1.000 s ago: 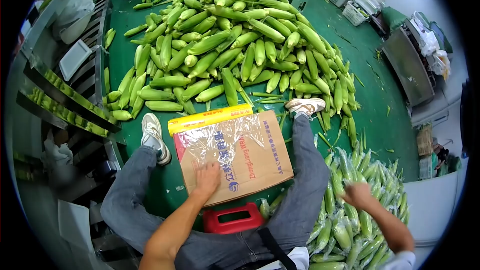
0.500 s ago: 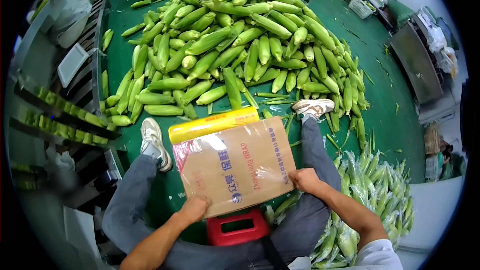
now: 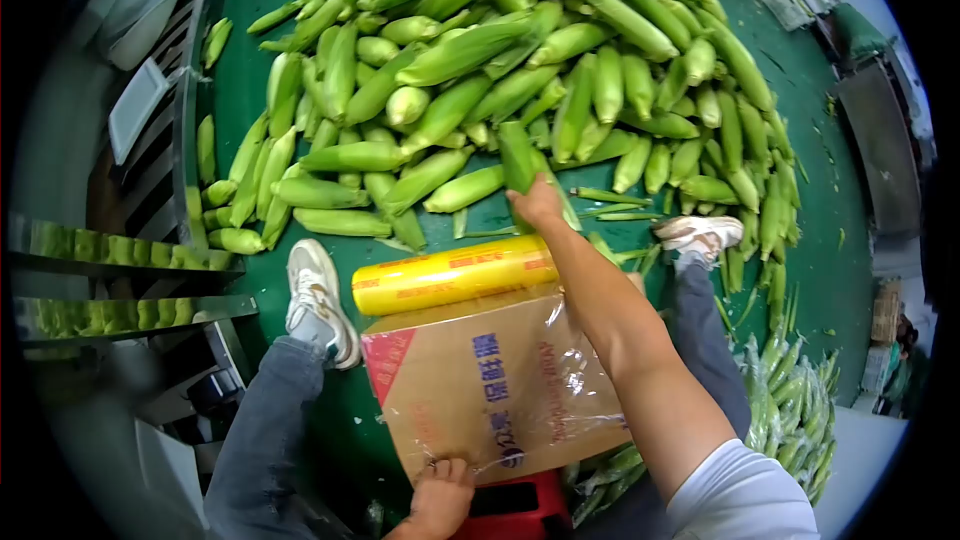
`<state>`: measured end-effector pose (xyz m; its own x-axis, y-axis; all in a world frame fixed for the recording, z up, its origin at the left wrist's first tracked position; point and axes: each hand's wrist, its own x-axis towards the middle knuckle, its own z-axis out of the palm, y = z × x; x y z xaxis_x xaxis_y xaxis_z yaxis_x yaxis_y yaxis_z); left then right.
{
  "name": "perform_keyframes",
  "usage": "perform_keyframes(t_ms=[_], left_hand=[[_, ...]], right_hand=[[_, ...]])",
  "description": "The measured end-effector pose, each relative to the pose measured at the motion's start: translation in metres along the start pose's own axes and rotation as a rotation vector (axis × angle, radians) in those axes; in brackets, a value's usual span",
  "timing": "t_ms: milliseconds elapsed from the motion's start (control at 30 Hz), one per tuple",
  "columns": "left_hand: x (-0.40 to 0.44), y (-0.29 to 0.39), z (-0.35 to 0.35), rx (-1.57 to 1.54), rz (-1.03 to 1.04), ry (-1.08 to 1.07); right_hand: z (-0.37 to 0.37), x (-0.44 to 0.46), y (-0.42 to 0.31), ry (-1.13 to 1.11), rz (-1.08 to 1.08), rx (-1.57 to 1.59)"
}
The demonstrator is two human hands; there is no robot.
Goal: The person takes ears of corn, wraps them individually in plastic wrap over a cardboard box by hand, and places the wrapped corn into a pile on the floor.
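My right hand (image 3: 537,202) is stretched forward, its fingers round the lower end of a green corn ear (image 3: 516,157) at the front of a large heap of corn (image 3: 460,50). My left hand (image 3: 443,490) rests at the lower edge of a cardboard box (image 3: 480,390), fingers curled on plastic film there; what they pinch, if anything, is too small to tell. Clear film lies over the box top. Behind the box is a yellow roll of wrap (image 3: 455,273). My right forearm crosses over the box's right side.
Film-wrapped corn (image 3: 800,400) is piled at the lower right. A red plastic object (image 3: 520,505) sits under the box's near edge. My shoes flank the box on the green floor (image 3: 265,285). Metal racks (image 3: 190,130) stand on the left, a grey panel (image 3: 885,140) on the right.
My right hand has left the box's right edge and reached forward to the corn ear. My left hand has shifted along the near edge. Film lies over the box again. The view has moved closer.
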<state>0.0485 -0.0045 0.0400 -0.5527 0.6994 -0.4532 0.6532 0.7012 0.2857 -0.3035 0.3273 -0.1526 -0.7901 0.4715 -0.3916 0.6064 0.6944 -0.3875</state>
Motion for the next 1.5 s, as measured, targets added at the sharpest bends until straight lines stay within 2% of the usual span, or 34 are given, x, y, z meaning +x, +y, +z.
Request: perform_keyframes(t_ms=[67,100,167,233,300,333,367,433,467,533,567,633,667,700,767,800,867,900,967,1000,1100,1167,1200,1300,1367,1433,1500], left_hand=[[-0.003,-0.007,0.010,-0.100,-0.009,0.036],[-0.001,-0.013,0.012,-0.151,-0.006,0.080],[0.006,-0.020,0.013,-0.322,-0.029,-0.035],[0.003,-0.020,0.015,-0.385,-0.019,-0.047],[0.003,-0.025,0.023,-0.373,0.034,-0.024],[-0.001,-0.025,0.011,-0.379,0.059,0.009],[-0.004,-0.027,0.001,-0.451,0.057,0.000],[-0.013,-0.030,-0.015,-0.600,0.062,-0.022],[-0.017,-0.028,-0.031,-0.861,0.050,0.157],[-0.007,-0.038,-0.024,-1.267,-0.394,0.294],[0.008,-0.046,-0.036,-1.642,-0.555,0.379],[0.050,-0.059,-0.024,-1.404,-0.644,0.590],[0.074,-0.051,-0.020,-1.395,-0.730,0.719],[0.094,-0.050,0.002,-0.983,-0.706,0.839],[0.103,-0.031,0.003,-0.544,-0.481,1.029],[0.096,-0.024,0.001,-0.643,-0.392,0.880],[0.070,-0.012,-0.006,-0.537,-0.189,0.827],[0.060,-0.009,-0.011,-0.479,-0.081,0.806],[0.047,-0.005,-0.009,-0.428,-0.025,0.776],[0.044,-0.004,-0.005,-0.389,-0.025,0.792],[0.054,-0.006,0.009,-0.332,-0.066,0.808],[0.068,-0.013,0.017,-0.313,-0.060,0.797],[0.072,-0.019,0.020,-0.305,-0.045,0.787],[0.066,-0.029,0.018,-0.313,0.022,0.711],[0.065,-0.037,0.008,-0.318,0.071,0.672],[0.059,-0.037,0.006,-0.336,0.100,0.634],[0.060,-0.044,0.006,-0.369,0.090,0.532]], right_hand=[[0.013,0.005,0.001,0.028,-0.023,0.040],[0.002,-0.001,0.008,0.012,-0.061,0.075],[-0.057,-0.043,-0.008,0.131,-0.158,0.113],[-0.119,-0.128,-0.024,0.230,-0.430,0.152],[-0.167,-0.221,-0.028,0.002,-0.733,0.030],[-0.177,-0.274,-0.028,0.045,-0.900,-0.169],[-0.149,-0.293,0.003,0.033,-1.036,-0.227],[-0.127,-0.350,0.024,-0.086,-1.118,-0.403],[-0.100,-0.362,0.046,-0.044,-1.107,-0.471],[-0.070,-0.374,0.062,0.054,-1.070,-0.486],[-0.067,-0.375,0.059,0.026,-1.033,-0.489],[-0.070,-0.375,0.052,-0.025,-0.942,-0.497],[-0.074,-0.373,0.047,-0.072,-0.913,-0.500],[-0.079,-0.370,0.041,-0.122,-0.911,-0.508],[-0.087,-0.361,0.035,-0.229,-0.910,-0.537],[-0.092,-0.354,0.036,-0.222,-0.912,-0.466],[-0.094,-0.353,0.051,-0.229,-0.895,-0.308],[-0.091,-0.348,0.063,-0.101,-0.854,-0.127],[-0.086,-0.343,0.096,0.154,-0.761,0.233],[-0.092,-0.351,0.110,0.348,-0.568,0.356],[-0.134,-0.423,0.115,0.196,-0.300,0.178],[-0.102,-0.426,0.150,0.115,-0.271,0.019],[-0.091,-0.417,0.162,0.095,-0.211,0.207],[-0.080,-0.384,0.173,-0.048,0.120,1.312],[-0.121,-0.391,0.136,-0.002,0.246,1.291],[-0.122,-0.377,0.114,0.024,0.220,1.309],[-0.109,-0.342,0.084,0.022,-0.022,0.943]])
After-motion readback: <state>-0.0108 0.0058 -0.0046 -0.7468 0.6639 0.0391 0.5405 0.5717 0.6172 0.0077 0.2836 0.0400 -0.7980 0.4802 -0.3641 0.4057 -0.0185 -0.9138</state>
